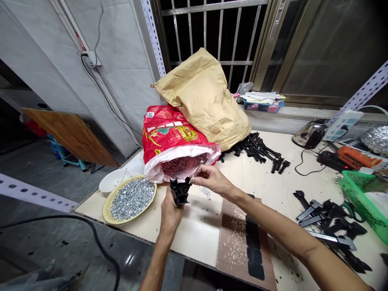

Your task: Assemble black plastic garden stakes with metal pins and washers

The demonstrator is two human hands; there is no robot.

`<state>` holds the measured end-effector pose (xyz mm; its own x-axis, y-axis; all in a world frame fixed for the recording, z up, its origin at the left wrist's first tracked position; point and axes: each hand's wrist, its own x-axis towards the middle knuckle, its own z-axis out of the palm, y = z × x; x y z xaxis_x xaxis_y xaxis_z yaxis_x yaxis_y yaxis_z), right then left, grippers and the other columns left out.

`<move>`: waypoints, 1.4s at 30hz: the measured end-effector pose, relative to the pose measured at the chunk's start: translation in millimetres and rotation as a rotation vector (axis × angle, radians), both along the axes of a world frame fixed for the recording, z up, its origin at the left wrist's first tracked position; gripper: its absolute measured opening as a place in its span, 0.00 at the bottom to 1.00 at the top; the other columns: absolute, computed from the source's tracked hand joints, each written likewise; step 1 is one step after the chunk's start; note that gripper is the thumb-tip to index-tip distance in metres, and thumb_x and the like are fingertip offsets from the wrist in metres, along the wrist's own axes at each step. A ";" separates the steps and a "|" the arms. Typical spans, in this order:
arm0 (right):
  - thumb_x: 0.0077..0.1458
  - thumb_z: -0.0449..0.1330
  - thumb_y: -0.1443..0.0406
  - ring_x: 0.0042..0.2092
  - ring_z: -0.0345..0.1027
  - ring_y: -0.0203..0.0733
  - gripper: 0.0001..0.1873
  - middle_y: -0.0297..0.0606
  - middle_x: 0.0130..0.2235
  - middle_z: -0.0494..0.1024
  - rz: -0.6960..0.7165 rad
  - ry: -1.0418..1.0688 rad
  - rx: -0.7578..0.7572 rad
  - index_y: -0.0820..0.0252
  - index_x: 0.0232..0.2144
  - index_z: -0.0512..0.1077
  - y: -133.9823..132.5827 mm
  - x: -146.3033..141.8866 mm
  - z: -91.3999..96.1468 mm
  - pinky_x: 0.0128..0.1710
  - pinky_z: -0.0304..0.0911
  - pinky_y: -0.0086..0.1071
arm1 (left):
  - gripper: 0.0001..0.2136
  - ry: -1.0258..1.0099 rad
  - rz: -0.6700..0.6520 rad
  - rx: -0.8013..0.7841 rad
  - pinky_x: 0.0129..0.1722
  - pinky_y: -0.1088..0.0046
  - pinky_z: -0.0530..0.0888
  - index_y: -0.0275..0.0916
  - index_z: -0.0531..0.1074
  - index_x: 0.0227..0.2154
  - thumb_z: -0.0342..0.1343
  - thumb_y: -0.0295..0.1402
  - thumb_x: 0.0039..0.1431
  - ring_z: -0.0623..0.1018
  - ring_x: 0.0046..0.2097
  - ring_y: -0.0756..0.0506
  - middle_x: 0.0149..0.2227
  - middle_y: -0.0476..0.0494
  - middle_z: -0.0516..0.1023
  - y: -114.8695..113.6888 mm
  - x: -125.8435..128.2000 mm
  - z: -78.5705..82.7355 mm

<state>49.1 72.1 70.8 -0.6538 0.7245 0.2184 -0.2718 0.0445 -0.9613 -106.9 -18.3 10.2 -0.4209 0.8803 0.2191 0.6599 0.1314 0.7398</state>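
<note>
My left hand (170, 212) is closed around a black plastic part (180, 193) with several prongs, held above the table's front edge. Beside its upper right end, my right hand (214, 180) pinches with fingertips together; whatever lies between them is too small to name. Just behind both hands lies an open red bag (169, 131) with a white lining, full of thin dark-red metal pieces (178, 165). To the left sits a yellow dish (106, 214) heaped with small silvery metal pieces (133, 199). A few more silvery bits (206, 192) are scattered under my right hand.
A tan paper sack (209, 101) leans over the red bag, with black plastic parts (257, 146) behind it. A white bowl (109, 180) touches the dish. Under my right forearm is a brown board (227, 238) with black pads (254, 254). More black parts (336, 222) and a green basket (360, 190) stand right.
</note>
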 end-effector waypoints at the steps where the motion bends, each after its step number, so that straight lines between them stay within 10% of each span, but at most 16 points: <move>1: 0.46 0.66 0.61 0.28 0.65 0.30 0.12 0.31 0.27 0.71 -0.012 -0.033 0.062 0.63 0.28 0.68 -1.5 -2.0 -0.3 0.29 0.61 0.24 | 0.26 0.026 0.014 -0.041 0.31 0.69 0.70 0.37 0.61 0.54 0.54 0.32 0.50 0.79 0.37 0.37 0.35 0.41 0.79 0.3 1.7 0.3; 11: 0.53 0.60 0.63 0.31 0.67 0.34 0.07 0.33 0.30 0.74 -0.078 -0.402 0.501 0.62 0.32 0.73 11.3 -2.6 -18.1 0.30 0.58 0.24 | 0.24 0.024 -0.022 -0.137 0.34 0.69 0.70 0.38 0.61 0.54 0.53 0.33 0.52 0.79 0.42 0.36 0.38 0.39 0.79 8.6 17.0 2.3; 20: 0.59 0.56 0.62 0.37 0.68 0.36 0.11 0.38 0.39 0.75 -0.106 -0.563 0.884 0.61 0.44 0.68 0.8 -0.3 3.4 0.35 0.58 0.27 | 0.24 -0.067 -0.081 -0.129 0.33 0.68 0.71 0.35 0.63 0.51 0.54 0.35 0.49 0.79 0.39 0.38 0.34 0.40 0.79 13.1 21.7 -10.4; 24: 0.60 0.54 0.56 0.40 0.67 0.37 0.19 0.41 0.43 0.73 -0.340 -0.511 0.912 0.62 0.49 0.64 25.6 5.7 6.7 0.39 0.60 0.29 | 0.28 -0.174 -0.048 -0.056 0.35 0.67 0.72 0.37 0.61 0.53 0.55 0.41 0.50 0.79 0.39 0.39 0.37 0.41 0.79 9.7 14.2 -10.9; 34: 0.52 0.54 0.76 0.36 0.69 0.40 0.10 0.41 0.33 0.76 -0.180 -0.990 0.939 0.65 0.25 0.72 106.1 -31.1 -80.3 0.35 0.60 0.31 | 0.32 -0.344 -0.035 0.050 0.44 0.65 0.71 0.36 0.60 0.56 0.58 0.44 0.49 0.77 0.45 0.39 0.43 0.38 0.77 6.5 14.3 -7.2; 42: 0.51 0.54 0.77 0.32 0.66 0.34 0.09 0.40 0.30 0.75 -0.064 -0.882 0.985 0.64 0.23 0.70 116.7 -50.0 -84.5 0.33 0.58 0.27 | 0.27 -0.543 0.037 0.042 0.39 0.69 0.73 0.36 0.68 0.47 0.63 0.43 0.44 0.78 0.41 0.41 0.39 0.40 0.79 7.5 8.4 -0.5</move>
